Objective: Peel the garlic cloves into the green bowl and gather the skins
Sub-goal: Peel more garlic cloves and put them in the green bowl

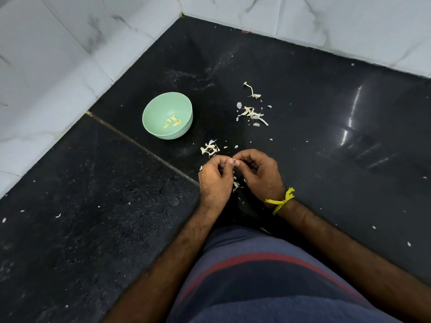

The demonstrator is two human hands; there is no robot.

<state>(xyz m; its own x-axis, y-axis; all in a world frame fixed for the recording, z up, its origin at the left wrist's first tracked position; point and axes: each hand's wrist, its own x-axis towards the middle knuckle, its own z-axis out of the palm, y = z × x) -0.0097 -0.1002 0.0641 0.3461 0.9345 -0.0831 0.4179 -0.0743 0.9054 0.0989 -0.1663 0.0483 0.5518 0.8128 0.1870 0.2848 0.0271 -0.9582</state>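
A green bowl (149, 117) stands on the black counter and holds several peeled yellowish garlic cloves (173, 121). Right of the bowl lies a loose heap of white skins (251, 113), with a garlic stem (253, 90) behind it. A smaller heap of skins (210, 148) lies just beyond my hands. My left hand (215, 180) and my right hand (258, 176) meet fingertip to fingertip and pinch a small garlic clove (232, 158), mostly hidden by the fingers. A few skins (236, 185) lie below, between the hands.
The black counter (105, 217) runs into a corner of white marbled wall tiles (58, 54) at the left and back. A seam (140, 143) crosses the counter diagonally. Tiny skin flakes are scattered about. A yellow thread (281, 201) is tied round my right wrist.
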